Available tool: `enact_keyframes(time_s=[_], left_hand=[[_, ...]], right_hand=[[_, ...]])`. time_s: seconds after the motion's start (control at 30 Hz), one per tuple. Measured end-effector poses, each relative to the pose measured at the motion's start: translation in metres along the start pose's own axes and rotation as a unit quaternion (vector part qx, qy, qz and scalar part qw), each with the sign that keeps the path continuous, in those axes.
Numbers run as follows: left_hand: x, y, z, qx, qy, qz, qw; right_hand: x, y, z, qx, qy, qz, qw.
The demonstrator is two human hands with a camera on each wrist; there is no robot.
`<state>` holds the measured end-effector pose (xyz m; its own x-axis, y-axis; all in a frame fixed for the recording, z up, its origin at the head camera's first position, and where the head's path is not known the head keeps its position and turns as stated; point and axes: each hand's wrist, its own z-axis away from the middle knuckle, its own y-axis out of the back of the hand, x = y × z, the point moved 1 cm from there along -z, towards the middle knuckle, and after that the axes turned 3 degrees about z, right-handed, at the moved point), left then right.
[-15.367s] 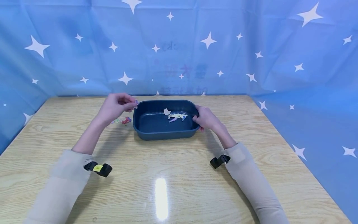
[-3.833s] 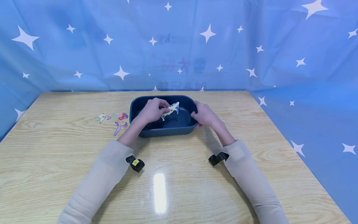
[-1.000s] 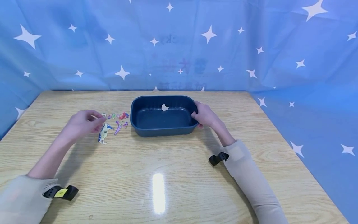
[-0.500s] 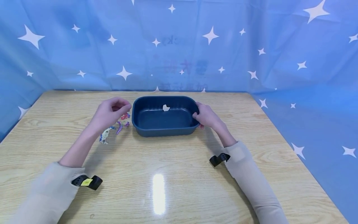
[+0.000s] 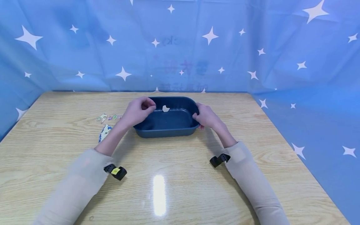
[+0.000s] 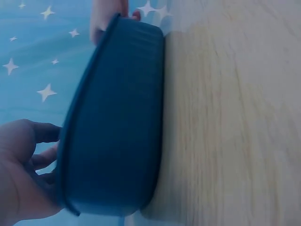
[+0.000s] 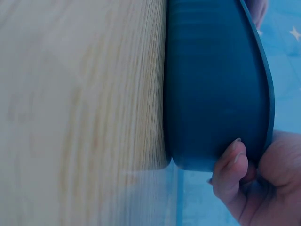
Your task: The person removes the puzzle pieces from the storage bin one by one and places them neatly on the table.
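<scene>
A dark blue plastic bin (image 5: 166, 133) stands on the table, with one small off-white piece (image 5: 166, 108) on its floor near the far wall. My left hand (image 5: 137, 111) hovers over the bin's left end, fingers loosely bent, apart from that piece; nothing shows between them. At the right end, my right hand (image 5: 206, 116) grips the bin's wall, thumb inside and fingers outside; the right wrist view shows its fingers (image 7: 230, 172) against the outer side. Left of the bin lies a flat white-and-blue cut-out piece (image 5: 105, 132), partly behind my left forearm.
A row of small colourful flat pieces (image 5: 113, 117) lies beyond the white-and-blue one. My left arm hides other pieces seen there earlier. A blue star-patterned cloth (image 5: 180, 47) hangs behind the wooden table (image 5: 191, 175).
The white-and-blue piece, earlier pinched over the bin by my left hand, now lies on the table at left. That hand has since swung right, over the bin. My right hand keeps its grip.
</scene>
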<state>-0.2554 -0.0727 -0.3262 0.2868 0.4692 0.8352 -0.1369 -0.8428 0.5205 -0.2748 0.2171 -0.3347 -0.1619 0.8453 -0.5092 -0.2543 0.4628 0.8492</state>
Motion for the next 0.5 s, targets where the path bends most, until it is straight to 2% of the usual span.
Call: enact_keyframes(time_s=[0.23,0.5], left_hand=[[0.0,-0.022,-0.018,-0.032,0.009,-0.018,0.9993],[-0.001,-0.041,-0.037,-0.061,-0.005,-0.048,0.9969]], right_hand=[[-0.001,0.0,0.0,0.001,0.001,0.0,1.0],[0.0,0.0,0.0,0.002,0.003,0.002,1.0]])
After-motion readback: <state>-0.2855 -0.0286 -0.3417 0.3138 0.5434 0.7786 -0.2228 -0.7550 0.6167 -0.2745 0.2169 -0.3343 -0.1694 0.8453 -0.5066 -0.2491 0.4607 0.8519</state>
